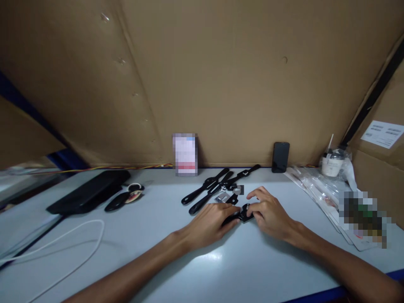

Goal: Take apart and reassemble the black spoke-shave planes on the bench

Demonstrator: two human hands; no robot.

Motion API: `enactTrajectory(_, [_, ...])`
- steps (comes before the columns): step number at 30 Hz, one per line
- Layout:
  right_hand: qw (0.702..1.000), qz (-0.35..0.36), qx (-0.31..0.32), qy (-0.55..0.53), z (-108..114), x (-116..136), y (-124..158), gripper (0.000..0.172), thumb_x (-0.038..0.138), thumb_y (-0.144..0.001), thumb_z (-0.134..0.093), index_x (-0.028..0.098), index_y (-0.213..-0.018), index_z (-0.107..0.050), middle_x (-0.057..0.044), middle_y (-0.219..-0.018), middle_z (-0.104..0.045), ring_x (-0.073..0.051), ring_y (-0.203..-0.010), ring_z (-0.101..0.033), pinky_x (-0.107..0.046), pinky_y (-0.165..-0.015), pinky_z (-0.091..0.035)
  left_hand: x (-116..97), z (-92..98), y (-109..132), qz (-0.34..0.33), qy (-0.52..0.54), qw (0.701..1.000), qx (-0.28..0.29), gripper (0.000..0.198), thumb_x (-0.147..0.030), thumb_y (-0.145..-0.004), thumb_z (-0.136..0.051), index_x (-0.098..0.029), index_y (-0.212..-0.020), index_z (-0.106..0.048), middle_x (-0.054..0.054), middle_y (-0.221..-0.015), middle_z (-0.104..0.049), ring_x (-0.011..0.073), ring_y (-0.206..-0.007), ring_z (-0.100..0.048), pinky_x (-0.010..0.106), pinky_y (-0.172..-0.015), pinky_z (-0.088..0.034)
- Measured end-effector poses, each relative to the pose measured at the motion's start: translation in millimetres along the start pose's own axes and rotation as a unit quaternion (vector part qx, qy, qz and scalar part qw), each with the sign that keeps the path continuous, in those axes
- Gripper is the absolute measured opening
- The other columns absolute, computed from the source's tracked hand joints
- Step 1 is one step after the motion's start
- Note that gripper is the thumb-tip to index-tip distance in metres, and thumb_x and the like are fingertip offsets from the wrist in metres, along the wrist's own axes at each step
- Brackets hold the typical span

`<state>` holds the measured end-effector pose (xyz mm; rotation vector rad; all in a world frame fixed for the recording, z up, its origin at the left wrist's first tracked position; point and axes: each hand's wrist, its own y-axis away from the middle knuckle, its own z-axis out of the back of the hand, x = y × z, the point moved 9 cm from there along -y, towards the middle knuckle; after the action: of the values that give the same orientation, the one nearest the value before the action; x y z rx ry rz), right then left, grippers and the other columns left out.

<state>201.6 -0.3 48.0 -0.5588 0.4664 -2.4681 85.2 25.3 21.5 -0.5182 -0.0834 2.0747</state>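
A black spokeshave lies low over the table just in front of me, its middle part between my hands. My left hand is closed around its left handle. Thumb and forefinger of my right hand pinch at the middle part and right end, while another finger is raised. What the right fingertips press on is partly hidden. Beyond my hands lie more black spokeshaves, their handles pointing different ways. Near them are a small black notched metal piece and a clear plastic bag.
A phone with a lit screen and a dark phone lean against the cardboard wall. At left are a black case, a key fob and a white cable. Plastic packets and a wrapped cup sit right.
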Motion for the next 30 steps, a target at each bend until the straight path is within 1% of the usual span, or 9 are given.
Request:
enactTrajectory(2, [0.999, -0.02, -0.011, 0.039, 3.5, -4.2, -1.0, 0.03, -0.003, -0.081, -0.058, 0.019, -0.076, -0.077, -0.01, -0.109, -0.068, -0.026, -0.109, -0.059, -0.042, -0.09, -0.054, 0.9, -0.5, 0.4, -0.001, -0.001, 1.0, -0.004, 0.031, -0.034, -0.103, -0.049, -0.02, -0.121, -0.069, 0.008, -0.096, -0.075, 0.0234, -0.084, -0.07, 0.036, -0.076, -0.055])
enactTrajectory(4, [0.998, -0.029, -0.017, 0.061, 5.6, -6.1, -1.6, 0.029, -0.002, -0.083, -0.058, 0.019, -0.083, -0.078, -0.011, -0.108, -0.068, -0.027, -0.108, -0.058, -0.043, -0.091, -0.053, 1.6, -1.4, 0.4, 0.0, -0.005, 1.0, -0.002, 0.031, -0.034, -0.103, -0.049, -0.02, -0.123, -0.069, 0.009, -0.097, -0.076, 0.0241, -0.085, -0.07, 0.037, -0.077, -0.055])
enactTrajectory(7, [0.999, -0.011, -0.013, 0.03, 3.6, -2.4, -1.2, 0.038, -0.005, -0.083, -0.055, 0.022, -0.096, -0.079, -0.01, -0.111, -0.067, -0.025, -0.109, -0.058, -0.041, -0.092, -0.053, 1.8, -3.2, -0.4, 0.007, -0.01, 1.0, 0.013, 0.031, -0.033, -0.103, -0.049, -0.019, -0.123, -0.069, 0.009, -0.099, -0.077, 0.0259, -0.087, -0.072, 0.039, -0.077, -0.056])
enactTrajectory(10, [1.0, 0.01, -0.01, -0.003, 1.1, 1.8, -0.1, 0.038, -0.006, -0.08, -0.055, 0.023, -0.086, -0.079, -0.008, -0.111, -0.067, -0.024, -0.111, -0.058, -0.039, -0.092, -0.053, 2.3, -4.3, -1.1, 0.02, -0.01, 0.999, 0.028, 0.032, -0.033, -0.103, -0.05, -0.018, -0.124, -0.069, 0.011, -0.102, -0.077, 0.0284, -0.09, -0.073, 0.041, -0.078, -0.056])
enactTrajectory(13, [0.999, 0.003, -0.022, 0.029, 3.6, 0.4, -0.3, 0.033, -0.006, -0.078, -0.056, 0.02, -0.075, -0.077, -0.01, -0.108, -0.068, -0.025, -0.108, -0.059, -0.041, -0.09, -0.054, 2.4, -3.7, -0.9, 0.026, -0.012, 0.999, 0.028, 0.032, -0.033, -0.103, -0.051, -0.018, -0.125, -0.069, 0.011, -0.106, -0.078, 0.0292, -0.092, -0.074, 0.042, -0.079, -0.056])
enactTrajectory(18, [0.996, -0.012, -0.007, 0.092, 5.4, -1.8, -1.6, 0.031, -0.003, -0.08, -0.056, 0.018, -0.078, -0.079, -0.013, -0.112, -0.069, -0.028, -0.109, -0.058, -0.043, -0.088, -0.054, 4.2, -5.4, -0.2, 0.031, -0.012, 0.999, 0.026, 0.034, -0.035, -0.103, -0.052, -0.017, -0.127, -0.068, 0.012, -0.112, -0.077, 0.0304, -0.096, -0.074, 0.044, -0.082, -0.057])
enactTrajectory(21, [0.994, -0.033, 0.0, 0.105, 5.3, -4.4, -1.3, 0.03, -0.002, -0.081, -0.057, 0.017, -0.084, -0.08, -0.014, -0.112, -0.07, -0.029, -0.111, -0.057, -0.044, -0.09, -0.053, 5.4, -7.1, -0.4, 0.031, -0.012, 0.999, 0.03, 0.034, -0.034, -0.104, -0.05, -0.017, -0.127, -0.068, 0.012, -0.112, -0.077, 0.0305, -0.096, -0.074, 0.044, -0.082, -0.056])
enactTrajectory(26, [1.0, -0.016, 0.007, 0.021, -1.8, 1.0, 0.7, 0.041, -0.005, -0.083, -0.054, 0.021, -0.1, -0.08, -0.01, -0.112, -0.069, -0.024, -0.11, -0.057, -0.041, -0.094, -0.052, 3.2, -5.8, -0.6, 0.017, -0.009, 0.999, 0.025, 0.031, -0.034, -0.104, -0.049, -0.019, -0.122, -0.069, 0.01, -0.105, -0.077, 0.0275, -0.091, -0.073, 0.039, -0.078, -0.055])
enactTrajectory(30, [1.0, -0.001, -0.014, -0.011, -1.8, -0.4, 1.9, 0.038, -0.006, -0.08, -0.055, 0.021, -0.089, -0.08, -0.009, -0.11, -0.068, -0.024, -0.109, -0.058, -0.041, -0.093, -0.052, 4.1, -6.9, 0.1, 0.028, -0.016, 0.999, 0.038, 0.032, -0.035, -0.104, -0.048, -0.019, -0.122, -0.069, 0.01, -0.104, -0.077, 0.0293, -0.091, -0.073, 0.041, -0.077, -0.054])
